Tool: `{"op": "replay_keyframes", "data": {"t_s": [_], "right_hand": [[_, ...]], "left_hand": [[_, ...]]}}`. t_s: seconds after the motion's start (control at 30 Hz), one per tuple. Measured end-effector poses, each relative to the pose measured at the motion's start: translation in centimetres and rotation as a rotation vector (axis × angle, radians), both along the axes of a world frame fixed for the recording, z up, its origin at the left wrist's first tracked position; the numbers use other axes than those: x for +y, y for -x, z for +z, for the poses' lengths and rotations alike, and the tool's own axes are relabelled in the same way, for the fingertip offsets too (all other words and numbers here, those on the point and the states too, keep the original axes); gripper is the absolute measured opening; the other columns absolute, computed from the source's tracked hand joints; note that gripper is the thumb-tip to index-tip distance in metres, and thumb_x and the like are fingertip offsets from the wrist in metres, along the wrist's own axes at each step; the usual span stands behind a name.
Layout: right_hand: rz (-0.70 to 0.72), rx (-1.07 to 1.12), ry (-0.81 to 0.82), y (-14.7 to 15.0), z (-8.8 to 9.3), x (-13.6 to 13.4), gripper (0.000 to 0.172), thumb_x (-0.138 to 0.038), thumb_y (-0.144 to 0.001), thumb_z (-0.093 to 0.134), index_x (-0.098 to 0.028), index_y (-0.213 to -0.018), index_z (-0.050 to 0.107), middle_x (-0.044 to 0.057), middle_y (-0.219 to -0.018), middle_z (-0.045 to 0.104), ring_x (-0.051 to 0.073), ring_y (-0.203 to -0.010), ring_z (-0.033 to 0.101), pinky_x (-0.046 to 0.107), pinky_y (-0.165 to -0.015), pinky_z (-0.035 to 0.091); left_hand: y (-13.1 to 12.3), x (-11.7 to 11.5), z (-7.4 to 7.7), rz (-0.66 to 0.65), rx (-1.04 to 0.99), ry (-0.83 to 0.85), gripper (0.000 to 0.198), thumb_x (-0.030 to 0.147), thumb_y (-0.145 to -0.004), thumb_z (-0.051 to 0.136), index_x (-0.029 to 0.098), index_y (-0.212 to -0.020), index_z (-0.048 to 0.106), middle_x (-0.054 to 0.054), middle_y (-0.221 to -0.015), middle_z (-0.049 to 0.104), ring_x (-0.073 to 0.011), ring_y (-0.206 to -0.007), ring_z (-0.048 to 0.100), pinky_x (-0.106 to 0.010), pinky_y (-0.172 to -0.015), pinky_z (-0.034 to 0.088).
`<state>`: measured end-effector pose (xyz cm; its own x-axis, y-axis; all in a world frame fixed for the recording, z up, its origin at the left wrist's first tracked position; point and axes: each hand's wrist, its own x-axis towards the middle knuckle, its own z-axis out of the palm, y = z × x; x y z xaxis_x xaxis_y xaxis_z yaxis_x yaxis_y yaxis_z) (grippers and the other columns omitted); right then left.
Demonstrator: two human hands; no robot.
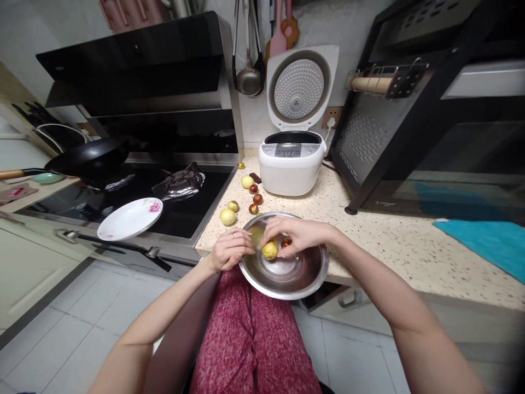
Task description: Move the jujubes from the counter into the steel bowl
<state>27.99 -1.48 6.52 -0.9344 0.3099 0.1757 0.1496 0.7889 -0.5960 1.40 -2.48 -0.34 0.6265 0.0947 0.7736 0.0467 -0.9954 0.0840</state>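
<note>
A stainless steel bowl [287, 282] sits at the counter's front edge, partly over my lap. My left hand [233, 249] is at its left rim, fingers curled over the edge. Inside the bowl, my right hand [293, 234] pinches a yellow jujube with brown patches [270, 250] between thumb and fingers. A red-brown jujube [286, 242] lies in the bowl, partly hidden under that hand. Behind the bowl, on the counter, are several loose jujubes: a pale yellow one [228, 216], another yellow one [247, 181] and red-brown ones [257, 199].
A white rice cooker [291, 169] stands behind the bowl with its lid up. To the left is a black cooktop [176, 219] with a flowered white plate [131, 220] at its front edge and a wok [88, 156]. At right are a black oven [443, 158] and a teal cloth [484, 241].
</note>
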Motion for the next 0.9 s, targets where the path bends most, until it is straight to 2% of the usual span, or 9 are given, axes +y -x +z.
{"op": "replay_keyframes", "data": {"t_s": [0.13, 0.3, 0.57, 0.7, 0.9], "right_hand": [[0.007, -0.022, -0.067, 0.4, -0.5, 0.0, 0.032, -0.020, -0.086, 0.076, -0.018, -0.118, 0.077, 0.008, -0.107, 0.072, 0.022, -0.101, 0.060, 0.038, -0.097, 0.045], [-0.004, -0.043, -0.086, 0.4, -0.9, 0.1, 0.027, -0.025, -0.089, 0.077, -0.017, -0.114, 0.078, 0.008, -0.104, 0.071, 0.022, -0.098, 0.057, 0.036, -0.094, 0.044], [-0.048, 0.040, 0.028, -0.1, -0.9, 0.5, 0.028, -0.032, -0.091, 0.076, -0.019, -0.116, 0.078, 0.008, -0.107, 0.073, 0.021, -0.102, 0.063, 0.036, -0.094, 0.049], [-0.180, 0.187, 0.072, -0.5, -0.4, 0.7, 0.023, -0.033, -0.093, 0.073, -0.020, -0.111, 0.080, 0.008, -0.105, 0.076, 0.020, -0.098, 0.069, 0.037, -0.092, 0.054], [-0.553, 0.456, -0.057, -0.8, -1.6, 2.6, 0.019, -0.035, -0.096, 0.068, -0.022, -0.102, 0.081, 0.008, -0.102, 0.078, 0.022, -0.096, 0.072, 0.039, -0.092, 0.056]], "left_hand": [[0.1, 0.0, 0.0, 0.039, 0.064, -0.002, 0.060, 0.038, -0.109, 0.021, 0.020, -0.088, 0.074, -0.006, -0.079, 0.078, -0.0188, -0.079, 0.076, -0.040, -0.090, 0.063], [0.0, -0.1, 0.1, 0.006, 0.024, -0.021, 0.052, 0.033, -0.109, 0.025, 0.019, -0.091, 0.071, -0.006, -0.080, 0.078, -0.0191, -0.080, 0.076, -0.040, -0.088, 0.062], [-0.1, -0.1, -0.3, -0.023, -0.035, -0.027, 0.049, 0.030, -0.109, 0.027, 0.015, -0.085, 0.067, -0.007, -0.076, 0.076, -0.0187, -0.077, 0.073, -0.039, -0.086, 0.060], [0.1, -0.1, -0.5, -0.055, -0.088, 0.065, 0.057, 0.032, -0.110, 0.022, 0.016, -0.074, 0.063, -0.006, -0.068, 0.071, -0.0169, -0.069, 0.071, -0.038, -0.083, 0.059], [0.3, -0.1, -0.5, -0.129, -0.186, 0.222, 0.067, 0.038, -0.111, 0.016, 0.017, -0.062, 0.056, -0.006, -0.060, 0.065, -0.0154, -0.061, 0.065, -0.036, -0.077, 0.059]]}}
